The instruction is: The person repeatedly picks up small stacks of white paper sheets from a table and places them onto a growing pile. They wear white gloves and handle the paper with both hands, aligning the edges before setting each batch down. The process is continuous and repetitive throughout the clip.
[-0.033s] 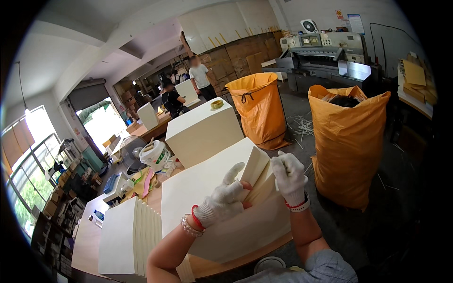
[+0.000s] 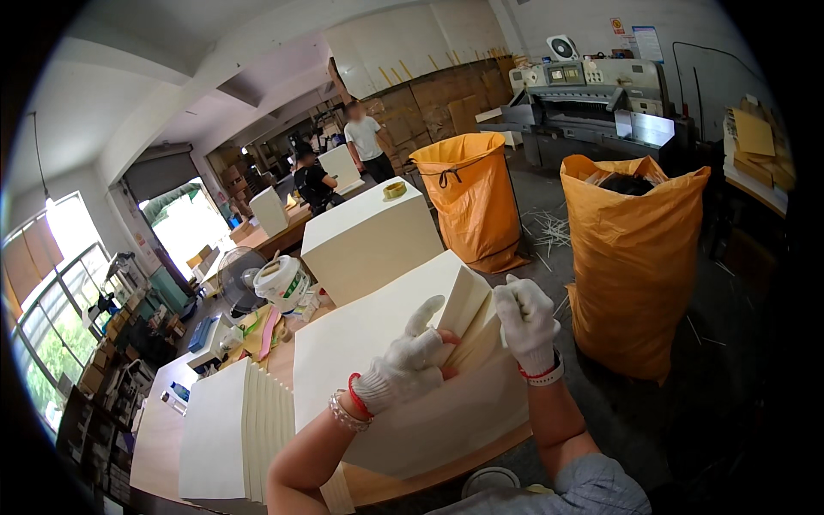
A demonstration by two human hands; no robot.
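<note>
A large stack of cream paper sheets (image 2: 352,348) lies before me, its right end bent up and parted into layers. My left hand (image 2: 408,356), in a white knit glove with some bare fingertips, is closed on the parted sheets. Its thumb lies stretched over the top of the paper while the other fingers curl at the gap. At the raised right edge of those sheets, my right hand (image 2: 525,319), gloved too, is curled into a fist against the paper. Its fingertips are hidden.
Another cream stack (image 2: 227,429) lies at left, and a taller block (image 2: 369,236) bears a tape roll (image 2: 394,190). A white bucket (image 2: 281,281) stands near a fan (image 2: 240,279). Two orange sacks (image 2: 635,275) stand right, with paper strips (image 2: 549,227) on the floor. Two people are farther back.
</note>
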